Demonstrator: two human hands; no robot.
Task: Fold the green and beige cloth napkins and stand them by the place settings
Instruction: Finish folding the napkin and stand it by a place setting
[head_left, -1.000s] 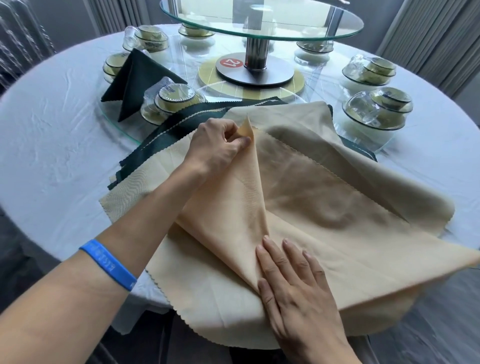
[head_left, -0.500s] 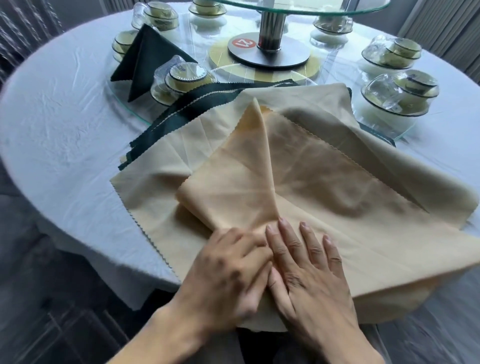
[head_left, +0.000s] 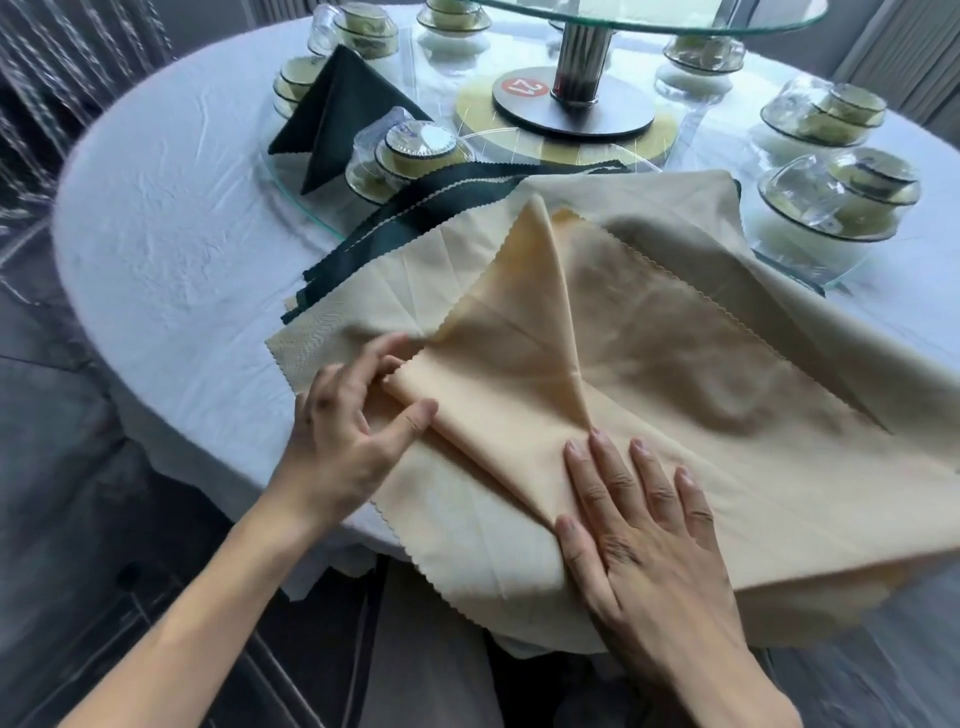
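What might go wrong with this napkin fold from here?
The top beige napkin lies on a loose stack, and its near edge hangs off the table; a firm tug may drag the stack toward the floor.

The left hand pinches only the folded corner, while the right hand lies flat on the crease. If either lets go, the fold will likely spring open.

The glass cups sit close behind, so sliding cloth might nudge them.

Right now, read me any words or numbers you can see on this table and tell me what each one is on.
"27", white digits seen upside down, on the red round marker lying on the metal base of the glass turntable stand.
No other text shows on the napkins, the cups or the tablecloth.
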